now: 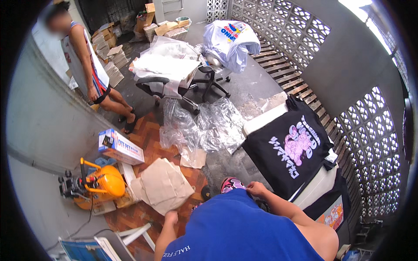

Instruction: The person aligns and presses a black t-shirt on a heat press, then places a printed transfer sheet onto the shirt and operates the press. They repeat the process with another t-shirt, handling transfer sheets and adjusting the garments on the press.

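A fanned stack of beige sheets (167,185), paper or cloth I cannot tell, lies tilted over the wooden floor at lower left. My left hand (171,216) grips its near corner, with the fingers partly hidden under it. My right hand (257,189) is at the edge of my blue shirt (244,222), its fingers curled together. What they hold, if anything, does not show. To the right of that hand, a black T-shirt (289,150) with a pink and white print is spread on a white surface.
A person (85,61) stands at far left. Two office chairs (153,85) bear sheets and a white bag (230,41). Clear plastic (204,124) covers the floor ahead. A yellow compressor (111,180) and a white-blue box (122,145) stand at left. A second black shirt (331,204) hangs at right.
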A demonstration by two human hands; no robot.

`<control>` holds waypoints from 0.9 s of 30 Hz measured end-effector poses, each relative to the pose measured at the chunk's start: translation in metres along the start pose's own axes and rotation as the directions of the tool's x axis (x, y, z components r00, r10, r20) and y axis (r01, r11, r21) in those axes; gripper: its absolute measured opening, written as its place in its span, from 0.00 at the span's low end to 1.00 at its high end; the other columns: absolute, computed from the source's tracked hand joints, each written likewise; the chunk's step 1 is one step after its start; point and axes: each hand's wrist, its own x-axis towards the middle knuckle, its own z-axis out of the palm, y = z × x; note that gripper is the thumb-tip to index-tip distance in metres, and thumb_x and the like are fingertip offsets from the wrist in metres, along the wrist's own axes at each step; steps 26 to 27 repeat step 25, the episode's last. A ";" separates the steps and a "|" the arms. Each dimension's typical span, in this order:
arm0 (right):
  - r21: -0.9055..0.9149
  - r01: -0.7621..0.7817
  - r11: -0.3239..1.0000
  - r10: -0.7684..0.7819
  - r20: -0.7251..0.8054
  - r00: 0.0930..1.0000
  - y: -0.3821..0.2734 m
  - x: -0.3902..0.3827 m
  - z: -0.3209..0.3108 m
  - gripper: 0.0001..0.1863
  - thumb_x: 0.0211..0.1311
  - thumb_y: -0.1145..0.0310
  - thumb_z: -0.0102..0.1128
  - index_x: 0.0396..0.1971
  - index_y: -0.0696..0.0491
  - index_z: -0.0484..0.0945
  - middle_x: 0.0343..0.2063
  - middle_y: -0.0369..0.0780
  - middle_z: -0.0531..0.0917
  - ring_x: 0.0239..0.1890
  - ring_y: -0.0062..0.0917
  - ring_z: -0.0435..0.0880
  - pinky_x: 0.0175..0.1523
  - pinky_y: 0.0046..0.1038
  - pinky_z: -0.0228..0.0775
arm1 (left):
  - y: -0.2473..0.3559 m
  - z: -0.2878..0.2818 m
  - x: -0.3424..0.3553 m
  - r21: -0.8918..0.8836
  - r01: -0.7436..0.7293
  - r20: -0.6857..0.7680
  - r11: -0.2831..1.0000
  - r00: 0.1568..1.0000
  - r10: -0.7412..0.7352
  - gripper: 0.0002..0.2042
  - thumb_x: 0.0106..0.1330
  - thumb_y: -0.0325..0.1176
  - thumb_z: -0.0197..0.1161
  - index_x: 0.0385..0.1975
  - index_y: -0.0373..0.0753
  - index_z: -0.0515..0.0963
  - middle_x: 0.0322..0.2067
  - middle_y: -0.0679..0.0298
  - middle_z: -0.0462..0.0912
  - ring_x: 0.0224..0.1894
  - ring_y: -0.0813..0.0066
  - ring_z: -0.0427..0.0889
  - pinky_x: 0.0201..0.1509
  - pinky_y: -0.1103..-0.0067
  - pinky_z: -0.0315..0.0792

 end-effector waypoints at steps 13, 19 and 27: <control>-0.048 0.355 0.934 -0.355 0.014 0.935 -0.259 0.226 -0.143 0.19 0.59 0.57 0.62 0.45 0.53 0.83 0.38 0.46 0.87 0.43 0.38 0.86 0.51 0.35 0.76 | 0.121 -0.317 0.222 -0.912 -0.261 -0.298 0.317 0.952 -0.071 0.05 0.64 0.25 0.57 0.33 0.36 0.82 0.25 0.68 0.80 0.26 0.80 0.78 0.29 0.80 0.74; -0.257 0.543 0.800 -0.521 0.153 0.840 -0.423 0.338 -0.187 0.20 0.59 0.56 0.64 0.46 0.54 0.83 0.38 0.45 0.87 0.43 0.34 0.87 0.51 0.33 0.77 | -0.013 -0.209 0.162 -0.023 -0.208 -0.329 0.978 0.925 0.189 0.09 0.56 0.33 0.61 0.33 0.38 0.83 0.33 0.51 0.84 0.38 0.53 0.83 0.45 0.62 0.76; -0.122 0.706 0.697 -0.672 0.231 0.704 -0.643 0.417 -0.158 0.17 0.61 0.59 0.63 0.43 0.55 0.83 0.36 0.44 0.87 0.40 0.32 0.87 0.48 0.32 0.78 | -0.068 -0.252 0.166 -0.912 0.394 0.387 -0.115 0.730 -0.563 0.10 0.67 0.38 0.61 0.39 0.38 0.79 0.25 0.60 0.78 0.19 0.64 0.78 0.17 0.70 0.70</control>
